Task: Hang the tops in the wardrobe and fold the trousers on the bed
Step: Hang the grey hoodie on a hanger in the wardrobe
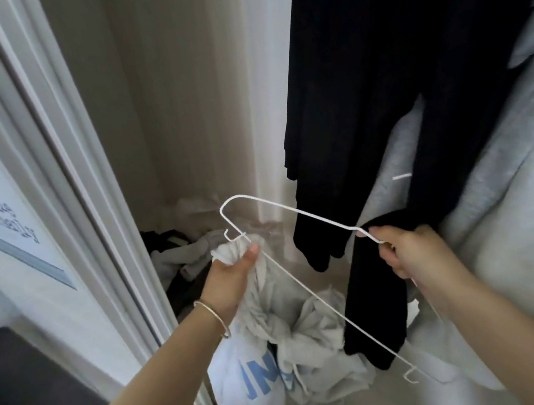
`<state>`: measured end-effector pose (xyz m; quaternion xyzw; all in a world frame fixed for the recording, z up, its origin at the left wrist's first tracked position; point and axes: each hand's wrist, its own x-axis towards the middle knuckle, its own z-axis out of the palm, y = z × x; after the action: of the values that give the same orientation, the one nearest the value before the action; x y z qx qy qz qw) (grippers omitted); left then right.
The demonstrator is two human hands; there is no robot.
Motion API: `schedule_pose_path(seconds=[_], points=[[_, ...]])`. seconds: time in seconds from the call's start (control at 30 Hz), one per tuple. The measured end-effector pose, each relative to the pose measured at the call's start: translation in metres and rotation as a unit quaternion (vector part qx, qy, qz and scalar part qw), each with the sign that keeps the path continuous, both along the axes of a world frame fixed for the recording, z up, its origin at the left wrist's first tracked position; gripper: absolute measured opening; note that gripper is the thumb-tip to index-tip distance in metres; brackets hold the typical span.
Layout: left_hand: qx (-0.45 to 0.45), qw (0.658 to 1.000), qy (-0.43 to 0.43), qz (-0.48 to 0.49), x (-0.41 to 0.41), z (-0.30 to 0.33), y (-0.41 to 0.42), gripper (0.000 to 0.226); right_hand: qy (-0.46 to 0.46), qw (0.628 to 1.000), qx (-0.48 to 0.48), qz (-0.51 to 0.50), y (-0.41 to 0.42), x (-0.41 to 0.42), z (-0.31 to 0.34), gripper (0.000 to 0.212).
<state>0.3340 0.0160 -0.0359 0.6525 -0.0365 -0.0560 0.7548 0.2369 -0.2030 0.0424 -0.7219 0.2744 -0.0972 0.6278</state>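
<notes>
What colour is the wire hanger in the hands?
White. The hanger shows best in the head view, the only one.

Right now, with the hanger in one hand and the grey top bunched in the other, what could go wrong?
1. The left hand grips the grey top in a wad, so threading the white wire hanger into it may be awkward.
2. The hanger's small end hook could catch the black garment hanging beside it.
3. The right hand holds only thin wire, which might twist.
</notes>
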Motion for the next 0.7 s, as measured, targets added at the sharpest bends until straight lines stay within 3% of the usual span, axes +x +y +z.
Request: schedule_pose_path(seconds=[0.1, 0.23, 0.4, 0.5, 0.7], points=[[-0.033, 0.999, -0.008, 0.013, 0.003, 0.0, 0.011, 0.07, 0.022, 1.0, -0.021, -0.003, -0.01, -0.003, -0.013, 0.036], [-0.05, 0.998, 0.015, 0.046, 0.008, 0.002, 0.019, 0.079, 0.038, 0.994, -0.065, 0.076, -0.022, -0.01, -0.016, 0.031], [0.008, 0.998, -0.038, 0.055, 0.006, 0.013, 0.015, 0.04, 0.033, 0.97, -0.199, 0.133, -0.012, -0.016, -0.029, 0.037], [0.021, 0.997, -0.046, 0.054, 0.003, 0.019, 0.015, 0.017, -0.013, 0.968, -0.208, 0.137, -0.008, -0.019, -0.025, 0.032], [0.084, 0.994, -0.066, 0.008, -0.005, 0.035, 0.022, 0.018, -0.059, 0.957, -0.249, 0.136, -0.008, -0.023, -0.016, 0.029]])
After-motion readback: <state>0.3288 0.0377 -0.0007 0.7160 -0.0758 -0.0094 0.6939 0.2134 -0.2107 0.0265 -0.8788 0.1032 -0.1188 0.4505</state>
